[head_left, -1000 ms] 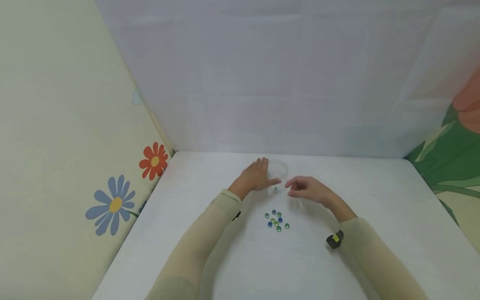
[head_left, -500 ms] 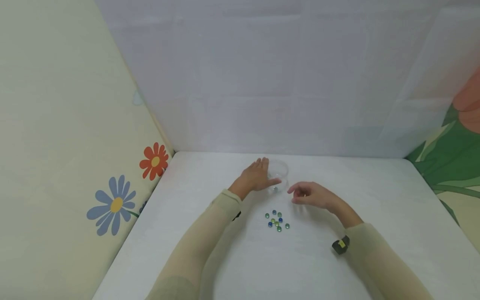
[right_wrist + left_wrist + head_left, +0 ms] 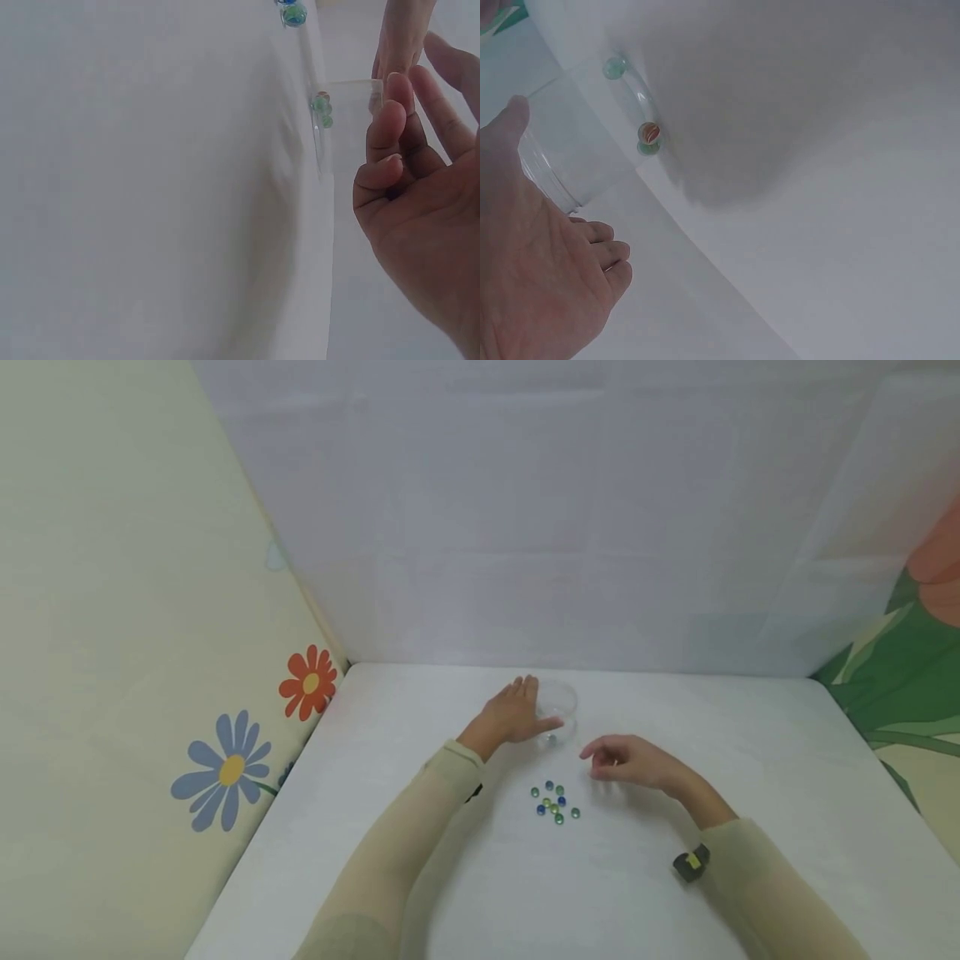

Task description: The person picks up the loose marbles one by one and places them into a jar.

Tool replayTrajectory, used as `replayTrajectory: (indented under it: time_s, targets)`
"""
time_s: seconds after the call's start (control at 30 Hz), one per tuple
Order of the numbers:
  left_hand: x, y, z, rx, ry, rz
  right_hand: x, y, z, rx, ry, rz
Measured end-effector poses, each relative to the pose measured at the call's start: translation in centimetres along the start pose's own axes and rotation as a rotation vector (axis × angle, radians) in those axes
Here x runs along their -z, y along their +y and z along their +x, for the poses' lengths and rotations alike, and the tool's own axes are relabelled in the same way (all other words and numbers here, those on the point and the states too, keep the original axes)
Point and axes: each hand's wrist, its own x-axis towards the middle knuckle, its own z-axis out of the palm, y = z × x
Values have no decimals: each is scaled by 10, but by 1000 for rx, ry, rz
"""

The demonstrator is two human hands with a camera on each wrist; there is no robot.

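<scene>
A clear, wide-mouthed jar (image 3: 567,727) stands toward the back of the table, with a few glass marbles (image 3: 614,68) at its bottom, greenish with a reddish one. My left hand (image 3: 512,712) holds the jar near its rim, fingers along the left side and thumb across the near side. My right hand (image 3: 633,762) hovers to the right of the jar and apart from it, fingers loosely bent and nothing between them. In front of the jar, several green, blue and yellowish marbles (image 3: 553,808) lie in a loose cluster on the white table, nearer me than both hands.
The white table (image 3: 465,893) meets a white cloth backdrop (image 3: 480,527) behind the jar. A cream panel with painted flowers (image 3: 232,769) borders the left side, and a floral panel (image 3: 911,685) the right. Both forearms reach in from the near edge.
My right hand has drawn back from beside the jar, toward me and slightly right. My left hand, the jar and the loose marbles keep their places.
</scene>
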Motion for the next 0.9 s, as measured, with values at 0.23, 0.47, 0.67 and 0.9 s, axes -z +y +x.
replayTrajectory:
  time_s: [0.23,0.47,0.67,0.9]
  targets:
    - [0,-1,0,-2,-3,8,-6,2,-6,-15,-26,26]
    - [1,-2,-1,0,-15,13,-13,1,-10,-11,-49,41]
    - [1,-2,-1,-2,-9,16,-18,4,-12,-22,-72,51]
    - [-1,-2,-1,-4,-2,19,-22,4,-14,-19,-89,53]
